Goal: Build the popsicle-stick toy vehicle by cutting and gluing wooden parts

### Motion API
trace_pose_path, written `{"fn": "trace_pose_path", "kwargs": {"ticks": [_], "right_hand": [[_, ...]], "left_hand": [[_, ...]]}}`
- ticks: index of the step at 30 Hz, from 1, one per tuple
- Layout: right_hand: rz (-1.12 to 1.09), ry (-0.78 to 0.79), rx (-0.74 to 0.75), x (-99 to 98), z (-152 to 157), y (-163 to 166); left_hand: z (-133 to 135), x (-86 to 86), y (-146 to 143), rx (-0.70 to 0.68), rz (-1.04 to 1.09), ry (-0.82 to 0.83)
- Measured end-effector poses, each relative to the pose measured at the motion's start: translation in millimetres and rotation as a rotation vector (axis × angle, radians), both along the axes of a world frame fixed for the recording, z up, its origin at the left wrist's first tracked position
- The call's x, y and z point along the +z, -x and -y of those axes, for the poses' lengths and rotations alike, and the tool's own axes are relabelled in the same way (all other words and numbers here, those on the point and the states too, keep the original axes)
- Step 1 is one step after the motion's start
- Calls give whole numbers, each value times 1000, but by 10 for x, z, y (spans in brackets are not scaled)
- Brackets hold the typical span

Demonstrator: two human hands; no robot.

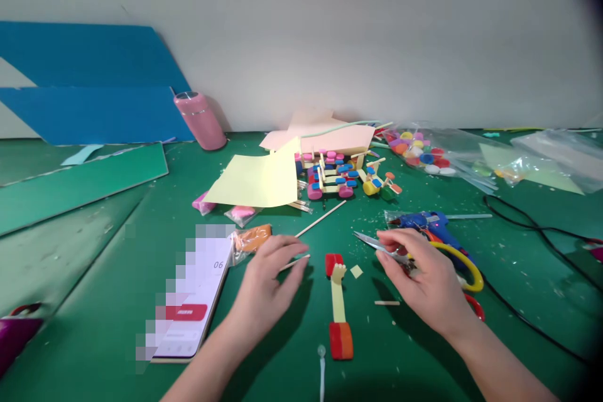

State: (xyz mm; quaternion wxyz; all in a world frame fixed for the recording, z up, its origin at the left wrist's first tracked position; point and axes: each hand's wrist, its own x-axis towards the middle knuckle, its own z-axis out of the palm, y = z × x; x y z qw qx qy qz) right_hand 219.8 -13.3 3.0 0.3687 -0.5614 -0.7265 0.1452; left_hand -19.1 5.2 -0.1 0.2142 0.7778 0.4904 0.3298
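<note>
My left hand (266, 282) rests low on the green table (117, 264), its fingers pinched on a thin wooden stick (294, 262). My right hand (421, 276) is curled around scissors (377, 244) with yellow and red handles, the blades pointing left. Between the hands lies a small craft piece (338, 301): a pale yellow strip with red bottle caps at both ends. A tiny yellow scrap (357, 271) and a short stick piece (387, 303) lie beside it.
A phone (188, 301) lies left of my left hand. A blue glue gun (426, 223) with a black cord sits behind my right hand. Farther back are yellow and pink paper, bottle-cap models (330, 176), a bag of caps (419, 151), a pink bottle (200, 120) and blue boards.
</note>
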Motion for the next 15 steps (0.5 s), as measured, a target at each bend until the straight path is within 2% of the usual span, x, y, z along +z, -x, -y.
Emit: {"fn": "trace_pose_path", "kwargs": {"ticks": [3, 5, 8, 12, 15], "right_hand": [[-85, -12, -11, -32, -8, 11], [-121, -7, 6, -64, -7, 10], [-147, 2, 38, -116, -13, 9], [-180, 38, 78, -138, -21, 27], [-232, 66, 119, -77, -23, 59]], "left_hand": [[-37, 17, 163, -52, -453, -84], [-20, 1, 174, -88, -721, -101], [31, -43, 111, -113, -956, -153], [27, -56, 63, -68, -967, -193], [-21, 43, 25, -59, -764, -153]]}}
